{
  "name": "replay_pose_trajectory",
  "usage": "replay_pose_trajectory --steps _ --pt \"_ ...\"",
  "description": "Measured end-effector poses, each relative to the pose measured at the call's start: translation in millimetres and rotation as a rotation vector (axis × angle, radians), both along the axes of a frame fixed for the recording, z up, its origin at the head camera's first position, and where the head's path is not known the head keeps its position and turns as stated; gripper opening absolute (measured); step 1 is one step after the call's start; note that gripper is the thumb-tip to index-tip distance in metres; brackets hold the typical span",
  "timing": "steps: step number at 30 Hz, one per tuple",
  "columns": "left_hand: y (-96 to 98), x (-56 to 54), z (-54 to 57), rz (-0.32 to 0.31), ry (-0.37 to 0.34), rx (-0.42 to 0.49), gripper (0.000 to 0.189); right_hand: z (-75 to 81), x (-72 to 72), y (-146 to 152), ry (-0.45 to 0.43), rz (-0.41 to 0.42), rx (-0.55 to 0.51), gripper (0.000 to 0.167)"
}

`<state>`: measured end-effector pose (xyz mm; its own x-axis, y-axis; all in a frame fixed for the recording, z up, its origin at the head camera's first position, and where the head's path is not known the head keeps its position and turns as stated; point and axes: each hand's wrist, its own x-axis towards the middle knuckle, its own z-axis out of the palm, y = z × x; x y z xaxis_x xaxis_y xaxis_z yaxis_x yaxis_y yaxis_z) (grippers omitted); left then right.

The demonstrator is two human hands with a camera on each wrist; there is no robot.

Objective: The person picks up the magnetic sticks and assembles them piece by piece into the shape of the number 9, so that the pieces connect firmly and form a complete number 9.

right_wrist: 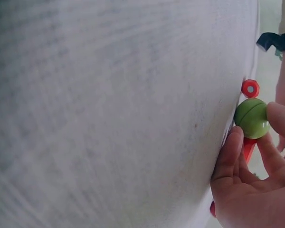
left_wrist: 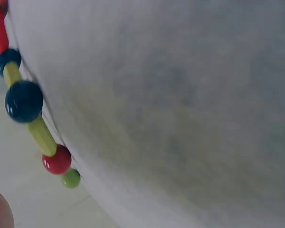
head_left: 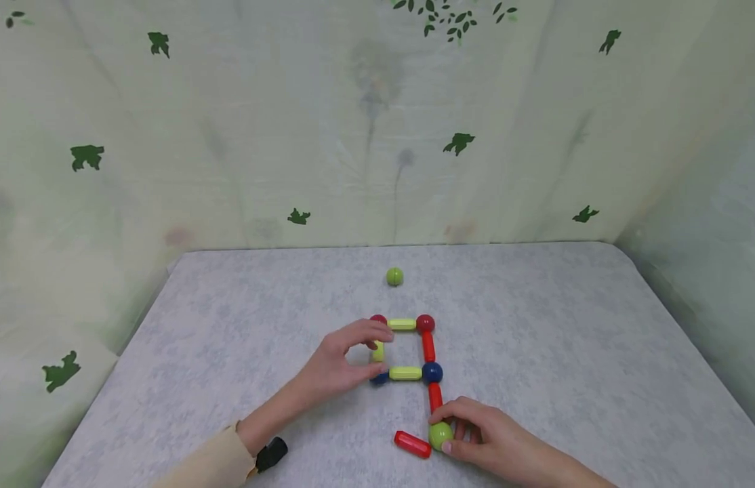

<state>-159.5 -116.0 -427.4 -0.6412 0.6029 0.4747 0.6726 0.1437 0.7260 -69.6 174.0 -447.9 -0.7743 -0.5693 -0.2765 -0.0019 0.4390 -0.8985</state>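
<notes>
My right hand (head_left: pixel 484 434) pinches a green ball (head_left: pixel 440 436) between thumb and fingers, low on the table. The ball meets the near end of a red rod (head_left: pixel 435 398), whose far end joins a blue ball (head_left: pixel 432 373). Beside the green ball lies a loose red rod (head_left: pixel 412 444). From the blue ball a square of rods and balls extends, with yellow rods (head_left: pixel 405 373), another red rod (head_left: pixel 429 346) and red balls (head_left: pixel 425 323). Over the square's left side hovers my left hand (head_left: pixel 347 356), thumb and fingers spread apart; it partly hides the left yellow rod (head_left: pixel 378 351) and the corner balls.
A second green ball (head_left: pixel 394 276) sits alone beyond the square, toward the back of the grey table (head_left: pixel 536 325). Behind the table hangs a pale curtain (head_left: pixel 329 135) with leaf prints. A dark wrist camera (head_left: pixel 272 454) is strapped at the left sleeve (head_left: pixel 209 461).
</notes>
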Motion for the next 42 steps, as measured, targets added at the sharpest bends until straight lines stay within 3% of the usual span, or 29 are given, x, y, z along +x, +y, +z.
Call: replay_pose_trajectory --steps 7,12,15,18,22,31,36,42 --pt "2.3 25.5 -4.3 -0.260 -0.030 -0.203 0.035 1.3 0.9 2 0.015 0.002 0.001 0.028" --pt "5.5 37.5 -8.1 -0.321 -0.181 -0.352 0.041 1.7 0.6 2 0.005 0.001 -0.003 0.029" --pt "8.1 44.1 -12.6 -0.299 -0.335 -0.432 0.048 1.4 0.0 1 -0.002 0.000 -0.012 0.029" --pt "10.9 50.8 -16.4 -0.255 -0.404 -0.474 0.051 0.4 -0.6 0 -0.014 -0.004 -0.015 0.029" --pt "16.7 56.6 -19.5 -0.210 -0.396 -0.450 0.041 -0.8 -1.1 0 -0.009 -0.004 -0.008 0.029" --pt "24.4 66.2 -20.7 -0.095 -0.505 -0.437 0.017 0.6 0.4 0 0.004 0.006 -0.020 0.028" --pt "23.2 70.2 -20.9 -0.027 -0.553 -0.418 0.015 1.1 1.1 1 0.018 0.005 -0.019 0.028" --pt "24.2 73.5 -21.9 0.002 -0.563 -0.375 0.014 0.4 0.9 0 0.002 -0.007 -0.017 0.029"
